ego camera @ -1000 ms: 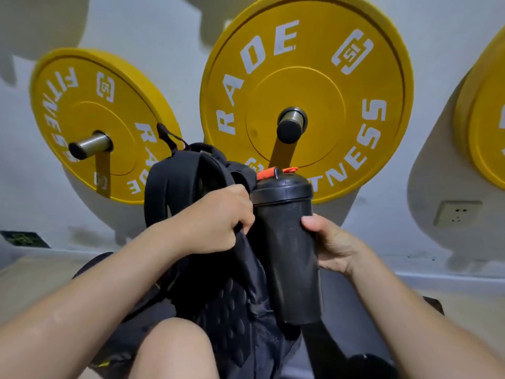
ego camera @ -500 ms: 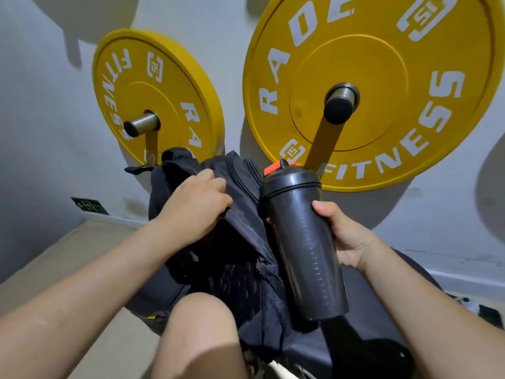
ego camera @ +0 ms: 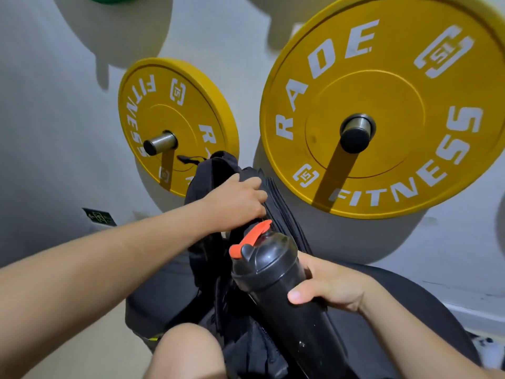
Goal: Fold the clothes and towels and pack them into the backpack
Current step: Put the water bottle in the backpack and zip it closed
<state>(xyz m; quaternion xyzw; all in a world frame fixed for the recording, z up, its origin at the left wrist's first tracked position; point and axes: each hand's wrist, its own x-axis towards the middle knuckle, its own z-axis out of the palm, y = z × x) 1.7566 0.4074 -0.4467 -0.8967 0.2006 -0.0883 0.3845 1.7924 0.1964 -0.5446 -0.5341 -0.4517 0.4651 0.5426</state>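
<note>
Backpack (ego camera: 216, 170) stands upright on the dark padded seat (ego camera: 153, 305), just beyond the person's knee (ego camera: 185, 351) and in front of the yellow weight plates (ego camera: 382, 105) on the wall. The left hand (ego camera: 235, 203) grips the fabric at the bag's top, fingers curled over it. The right hand (ego camera: 330, 291) is wrapped round a black bottle (ego camera: 295, 332) just under its lid. The bottle's long axis slants, with the orange cap (ego camera: 254, 236) up towards the left hand and the base down towards the person. The cap lies just below the left hand, beside the bag's zipped side. Whether the bag's mouth gapes is hidden.
</note>
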